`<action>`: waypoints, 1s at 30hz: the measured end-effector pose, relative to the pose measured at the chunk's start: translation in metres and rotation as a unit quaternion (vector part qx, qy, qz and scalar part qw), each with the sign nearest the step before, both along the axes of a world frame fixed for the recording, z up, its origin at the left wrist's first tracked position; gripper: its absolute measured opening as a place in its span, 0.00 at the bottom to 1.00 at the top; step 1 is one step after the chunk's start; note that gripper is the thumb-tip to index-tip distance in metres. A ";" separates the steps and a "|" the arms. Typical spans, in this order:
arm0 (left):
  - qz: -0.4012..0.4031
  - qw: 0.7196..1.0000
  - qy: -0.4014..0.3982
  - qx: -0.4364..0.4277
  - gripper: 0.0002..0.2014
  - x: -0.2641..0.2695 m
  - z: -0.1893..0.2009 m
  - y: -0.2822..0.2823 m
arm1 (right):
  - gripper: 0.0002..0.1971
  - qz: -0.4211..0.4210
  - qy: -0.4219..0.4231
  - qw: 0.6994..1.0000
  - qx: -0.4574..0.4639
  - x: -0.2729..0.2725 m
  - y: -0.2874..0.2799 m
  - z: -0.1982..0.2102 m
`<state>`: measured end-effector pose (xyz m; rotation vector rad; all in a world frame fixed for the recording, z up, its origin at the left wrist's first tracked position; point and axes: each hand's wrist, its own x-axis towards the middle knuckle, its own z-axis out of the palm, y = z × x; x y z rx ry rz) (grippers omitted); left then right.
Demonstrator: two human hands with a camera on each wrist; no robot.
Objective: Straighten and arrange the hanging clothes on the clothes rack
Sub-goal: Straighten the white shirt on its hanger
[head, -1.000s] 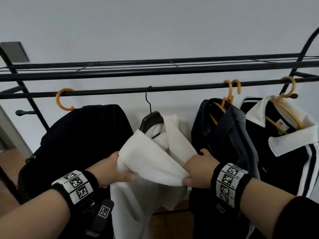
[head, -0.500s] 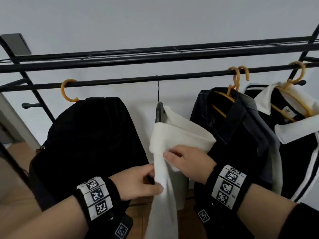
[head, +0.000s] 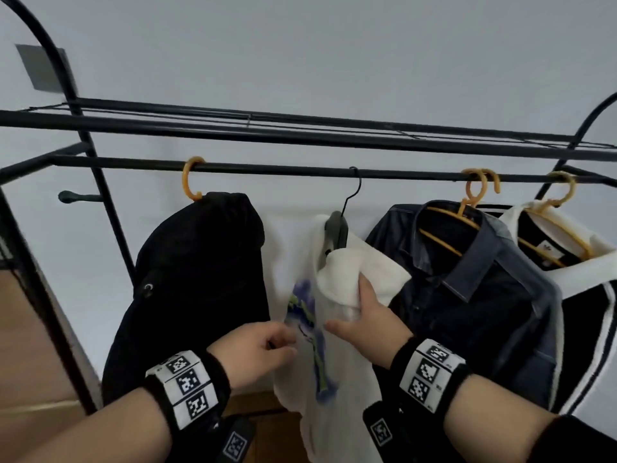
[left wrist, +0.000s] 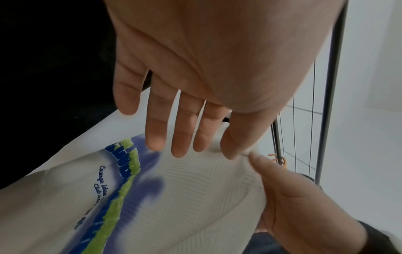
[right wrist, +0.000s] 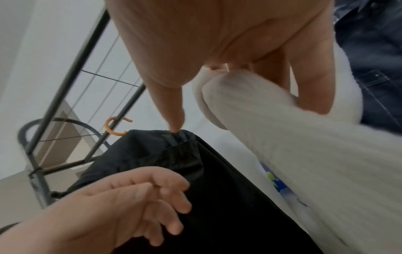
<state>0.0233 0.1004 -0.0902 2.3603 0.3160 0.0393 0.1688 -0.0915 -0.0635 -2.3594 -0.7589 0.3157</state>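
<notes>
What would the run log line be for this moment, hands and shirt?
step: straightening white shirt on black hanger | right hand: grips folded white sleeve | left hand: open, beside shirt print | rack rail

Black rack (head: 300,170), four hung garments.

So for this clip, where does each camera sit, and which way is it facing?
Head: worn on the head, looks forward and down at the clothes rack; both forearms and hands show.
Left wrist: looks along the left hand, fingers straight over the white printed shirt.
Right wrist: looks along the right hand, which grips the white sleeve.
Shared: each wrist view also shows the other hand, and all three show the shirt.
</notes>
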 end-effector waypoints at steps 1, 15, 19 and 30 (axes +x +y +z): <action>0.009 1.000 -0.009 -0.004 0.20 -0.005 0.001 0.006 | 0.54 -0.006 -0.008 1.000 0.000 -0.001 0.007 -0.002; 0.064 0.978 -0.163 -0.114 0.03 -0.076 0.036 0.047 | 0.47 0.091 0.012 0.995 0.038 -0.087 0.105 0.007; 0.047 0.976 -0.181 -0.108 0.03 -0.081 0.041 0.043 | 0.45 0.090 0.067 0.991 0.070 -0.102 0.117 0.008; -0.030 0.976 -0.197 -0.083 0.05 -0.043 0.065 -0.010 | 0.30 0.090 0.003 0.994 0.059 -0.060 0.043 -0.001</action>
